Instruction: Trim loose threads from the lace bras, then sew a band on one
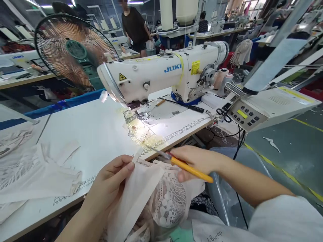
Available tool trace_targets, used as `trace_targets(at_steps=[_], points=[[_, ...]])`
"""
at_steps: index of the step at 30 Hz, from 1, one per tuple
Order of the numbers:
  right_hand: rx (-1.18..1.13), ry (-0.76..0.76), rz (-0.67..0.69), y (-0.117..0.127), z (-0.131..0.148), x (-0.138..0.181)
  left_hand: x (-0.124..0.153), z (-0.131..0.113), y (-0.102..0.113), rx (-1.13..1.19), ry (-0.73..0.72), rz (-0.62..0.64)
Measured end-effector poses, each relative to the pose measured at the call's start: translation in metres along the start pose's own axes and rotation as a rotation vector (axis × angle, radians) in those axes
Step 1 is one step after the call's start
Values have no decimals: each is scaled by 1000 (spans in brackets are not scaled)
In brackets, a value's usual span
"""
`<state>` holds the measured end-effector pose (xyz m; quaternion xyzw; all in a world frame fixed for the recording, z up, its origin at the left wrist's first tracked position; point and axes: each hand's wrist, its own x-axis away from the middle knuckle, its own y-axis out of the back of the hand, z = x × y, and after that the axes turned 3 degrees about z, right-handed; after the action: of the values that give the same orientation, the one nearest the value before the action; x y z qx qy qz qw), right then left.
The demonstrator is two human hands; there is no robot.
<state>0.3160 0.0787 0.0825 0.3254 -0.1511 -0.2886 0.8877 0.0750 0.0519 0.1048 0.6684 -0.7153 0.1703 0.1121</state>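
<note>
Near the table's front edge, my left hand (pixel 113 176) pinches the pale band of a beige lace bra (pixel 170 201) between thumb and fingers. The bra hangs down over my lap, its lace cup facing up. My right hand (pixel 194 163) grips an orange-handled tool (pixel 191 170) with a thin metal blade; its exact kind is hard to tell. The blade points left, toward the band's end and the table edge. Beyond both hands stands a white sewing machine (pixel 161 72), its lamp lighting the needle area and the loose thread scraps (pixel 141 132) there.
More beige lace pieces (pixel 37 168) lie on the table (pixel 88 124) at left. A fan (pixel 75 50) stands behind. Black-handled scissors (pixel 223 115) and a control box (pixel 248 116) are at right, above a plastic bin (pixel 242 168). A person (pixel 136 27) stands farther back.
</note>
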Motion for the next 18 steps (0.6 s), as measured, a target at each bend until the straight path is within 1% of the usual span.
trace_targets(at_steps=[2, 4, 10, 13, 18], points=[[95, -44, 90, -7, -1, 5, -1, 2, 2, 23, -9, -5], [139, -76, 133, -13, 2, 6, -2, 4, 2, 14, -23, -5], [151, -91, 93, -19, 16, -7, 1, 7, -3, -152, -78, 75], [156, -114, 84, -21, 22, -11, 4, 5, -3, -203, -77, 105], [204, -148, 42, -26, 23, -10, 4, 5, -2, -242, -72, 100]])
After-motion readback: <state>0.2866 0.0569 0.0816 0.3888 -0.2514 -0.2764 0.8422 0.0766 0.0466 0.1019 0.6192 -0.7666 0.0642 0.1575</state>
